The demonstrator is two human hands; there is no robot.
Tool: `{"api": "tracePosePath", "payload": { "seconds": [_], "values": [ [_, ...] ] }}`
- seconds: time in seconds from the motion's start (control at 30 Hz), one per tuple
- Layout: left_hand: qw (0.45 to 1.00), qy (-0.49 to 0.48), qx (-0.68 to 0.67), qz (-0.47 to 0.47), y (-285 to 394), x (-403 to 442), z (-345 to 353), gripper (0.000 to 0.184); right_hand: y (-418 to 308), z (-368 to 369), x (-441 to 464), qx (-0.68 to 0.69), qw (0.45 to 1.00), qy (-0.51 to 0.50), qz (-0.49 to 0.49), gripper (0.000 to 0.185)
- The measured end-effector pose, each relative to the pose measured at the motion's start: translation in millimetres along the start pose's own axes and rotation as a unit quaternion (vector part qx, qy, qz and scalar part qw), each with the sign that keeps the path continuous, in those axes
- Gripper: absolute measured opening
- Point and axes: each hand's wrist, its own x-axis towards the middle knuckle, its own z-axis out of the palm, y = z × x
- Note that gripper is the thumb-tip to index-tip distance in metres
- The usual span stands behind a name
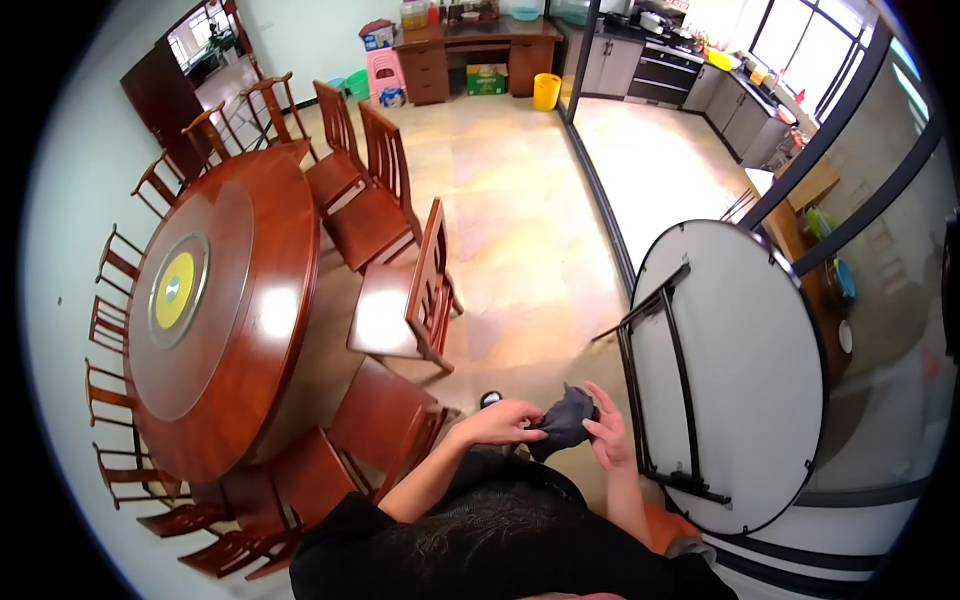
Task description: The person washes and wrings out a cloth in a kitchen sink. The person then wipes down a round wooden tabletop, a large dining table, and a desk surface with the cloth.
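Note:
A small, crumpled dark grey cloth (565,420) is held up in front of my body, between both hands. My left hand (503,422) pinches its left side, fingers closed on the fabric. On the other side, my right hand (607,432) grips the cloth's right edge between thumb and fingers, with some fingers raised. Whether the cloth is a rag or a small garment cannot be made out. My dark shirt (470,540) fills the bottom of the view.
A large round wooden table (275,230) with a turntable stands left, ringed by wooden chairs (385,310). At right, a folded round table (740,370) leans against a glass partition (880,400). A desk (430,70) and a yellow bin (546,92) are at the back.

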Motion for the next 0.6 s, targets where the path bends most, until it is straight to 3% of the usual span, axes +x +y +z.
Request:
{"api": "tracePosePath", "payload": {
  "seconds": [0.13,0.17,0.2,0.27,0.4,0.53,0.6],
  "values": [
    [0.985,0.055,-0.152,0.064,-22,63,-74,0.034,-42,-12,78,-0.022,0.998,0.049,-0.041,0.072],
    [0.978,0.047,-0.202,0.004,-25,74,-93,0.038,-53,-7,96,-0.024,0.997,0.059,-0.050,0.072],
    [0.963,0.033,-0.268,0.026,-34,89,-112,0.037,-61,-9,109,-0.036,0.997,0.066,-0.035,0.072],
    [0.959,0.072,-0.274,-0.020,-39,104,-143,0.038,-73,-19,137,-0.051,0.996,0.072,-0.012,0.071],
    [0.918,0.116,-0.378,-0.026,-77,146,-187,0.035,-75,-65,195,0.002,0.996,0.084,-0.005,0.068],
    [0.880,0.142,-0.432,-0.140,-111,196,-235,0.032,-76,-123,275,0.058,0.983,0.171,0.035,0.063],
    [0.858,0.190,-0.456,-0.136,-122,230,-259,0.030,-79,-153,328,0.085,0.979,0.183,0.039,0.062]
  ]
}}
